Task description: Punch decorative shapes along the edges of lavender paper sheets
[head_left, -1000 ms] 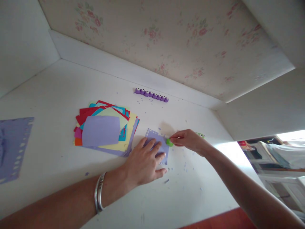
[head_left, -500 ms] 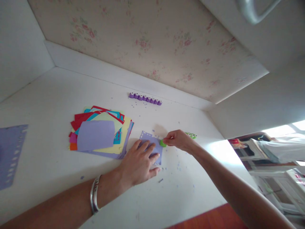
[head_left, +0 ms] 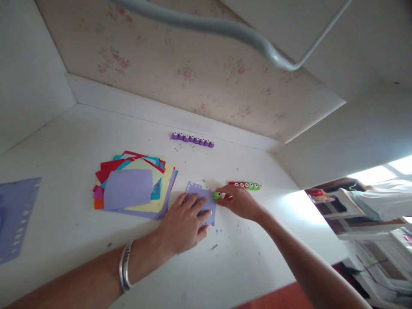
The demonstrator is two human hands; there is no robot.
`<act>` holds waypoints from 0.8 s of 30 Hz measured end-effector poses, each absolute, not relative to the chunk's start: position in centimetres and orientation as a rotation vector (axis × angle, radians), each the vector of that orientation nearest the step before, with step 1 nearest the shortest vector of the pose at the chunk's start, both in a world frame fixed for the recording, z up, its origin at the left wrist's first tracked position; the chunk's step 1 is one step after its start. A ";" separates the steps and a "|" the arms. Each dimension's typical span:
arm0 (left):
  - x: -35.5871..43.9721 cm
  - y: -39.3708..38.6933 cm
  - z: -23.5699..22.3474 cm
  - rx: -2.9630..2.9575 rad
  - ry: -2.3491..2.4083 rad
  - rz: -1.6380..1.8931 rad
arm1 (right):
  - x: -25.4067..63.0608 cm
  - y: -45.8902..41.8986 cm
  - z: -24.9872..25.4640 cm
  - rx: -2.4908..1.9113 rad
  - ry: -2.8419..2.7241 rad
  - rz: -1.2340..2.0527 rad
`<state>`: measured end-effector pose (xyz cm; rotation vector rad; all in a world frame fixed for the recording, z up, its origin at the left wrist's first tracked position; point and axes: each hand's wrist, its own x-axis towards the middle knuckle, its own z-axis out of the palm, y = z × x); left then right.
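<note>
My left hand (head_left: 183, 223) lies flat with its fingers spread over a small purple sheet of paper (head_left: 209, 208), pressing it to the white tabletop. Small cut-out holes run along the sheet's top edge. At the sheet's upper right edge, my right hand (head_left: 240, 199) pinches a small green craft paper punch (head_left: 216, 195), whose white button with a dark dot faces up. Whether the paper sits in the punch's slot, I cannot tell. Just behind this hand is a row of red and green punches (head_left: 246, 185), partly hidden by it.
A row of purple punches (head_left: 192, 139) stands near the back wall. Left of my hand lies a pile of coloured paper (head_left: 128, 189). Another punched purple sheet (head_left: 19, 214) is at the far left. Tiny paper bits (head_left: 238, 226) are scattered about. A pale metal bar (head_left: 225, 28) crosses overhead.
The punch in my right hand has tilted so its white button now shows. The red punches behind have come into sight. My left hand still rests on the sheet, and the view has shifted slightly.
</note>
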<state>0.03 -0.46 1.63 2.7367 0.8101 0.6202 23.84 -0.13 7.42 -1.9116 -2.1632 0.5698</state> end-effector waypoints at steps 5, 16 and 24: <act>0.0 -0.4 1.5 2.740 0.818 0.618 | 24.8 -1.0 6.6 -1.933 -2.151 0.472; 0.1 -0.4 1.4 2.728 0.800 0.619 | 26.7 -3.8 6.3 -1.900 -2.107 0.459; 0.1 -0.3 1.5 2.774 0.886 0.626 | 25.9 -4.4 5.4 -1.878 -2.044 0.251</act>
